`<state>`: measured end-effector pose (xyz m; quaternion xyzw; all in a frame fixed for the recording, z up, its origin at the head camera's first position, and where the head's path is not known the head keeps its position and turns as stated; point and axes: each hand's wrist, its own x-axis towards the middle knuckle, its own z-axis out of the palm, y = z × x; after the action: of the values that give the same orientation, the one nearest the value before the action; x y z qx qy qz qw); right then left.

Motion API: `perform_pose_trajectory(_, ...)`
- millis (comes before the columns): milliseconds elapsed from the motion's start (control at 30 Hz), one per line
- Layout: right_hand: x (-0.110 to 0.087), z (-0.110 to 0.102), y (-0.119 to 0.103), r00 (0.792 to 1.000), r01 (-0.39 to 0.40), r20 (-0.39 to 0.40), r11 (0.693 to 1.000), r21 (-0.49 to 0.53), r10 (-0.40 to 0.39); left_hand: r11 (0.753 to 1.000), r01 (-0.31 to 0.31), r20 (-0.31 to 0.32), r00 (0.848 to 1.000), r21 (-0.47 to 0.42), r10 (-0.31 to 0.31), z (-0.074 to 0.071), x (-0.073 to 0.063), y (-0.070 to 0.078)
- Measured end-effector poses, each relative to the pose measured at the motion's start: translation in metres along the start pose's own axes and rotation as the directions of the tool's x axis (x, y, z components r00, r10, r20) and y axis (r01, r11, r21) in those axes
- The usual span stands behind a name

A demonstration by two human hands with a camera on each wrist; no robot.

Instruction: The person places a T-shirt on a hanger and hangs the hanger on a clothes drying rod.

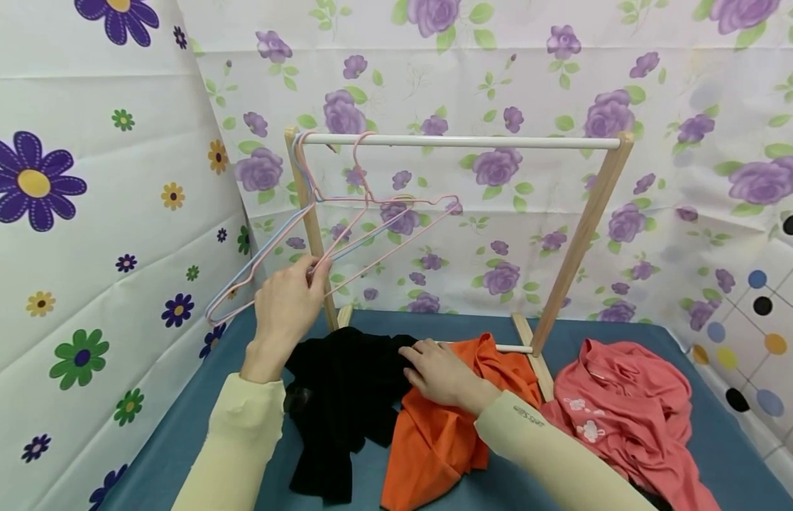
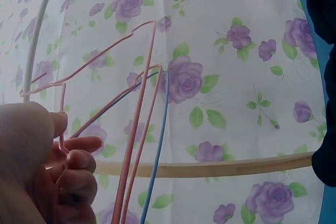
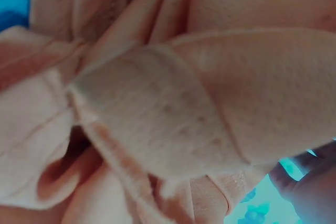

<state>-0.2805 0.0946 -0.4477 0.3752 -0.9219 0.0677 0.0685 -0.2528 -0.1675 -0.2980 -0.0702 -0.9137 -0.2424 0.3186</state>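
In the head view my left hand (image 1: 287, 301) pinches the side of a pink wire hanger (image 1: 356, 150), whose hook is over the white rail (image 1: 460, 142). Beside it on the rail's left end hang another pink hanger and a blue hanger (image 2: 157, 153). The left wrist view shows the fingers curled round the pink wire. My right hand (image 1: 444, 372) is over the border between a crumpled black garment (image 1: 345, 383) and an orange garment (image 1: 437, 433), fingers loosely bent. Whether its fingertips touch the black cloth I cannot tell. Orange-tinted fabric (image 3: 152, 114) fills most of the right wrist view.
The rail belongs to a rack with wooden posts (image 1: 581, 241) and a low white bar (image 1: 514, 348). A pink garment (image 1: 626, 404) with white flower prints lies at the right. All rest on a blue-grey table cover (image 1: 185, 426); floral sheets (image 1: 530, 85) stand behind and beside.
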Motion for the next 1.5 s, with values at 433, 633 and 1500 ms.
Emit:
perform_pose_trajectory(433,0.017,0.002,0.009,0.978,-0.206,0.105,0.9,0.384,0.179,0.999,-0.018,-0.057,0.998,-0.029,0.016,-0.006,-0.001,-0.001)
perform_pose_trajectory(633,0.022,0.004,0.012,0.971,-0.24,0.122,0.856,0.459,0.207,0.997,-0.044,-0.113,0.993,-0.06,0.038,-0.008,-0.001,-0.001)
perform_pose_trajectory(1500,0.067,0.0,0.009,0.974,-0.217,0.046,0.864,0.453,0.221,0.983,-0.068,-0.302,0.953,-0.173,0.013,-0.018,-0.025,-0.008)
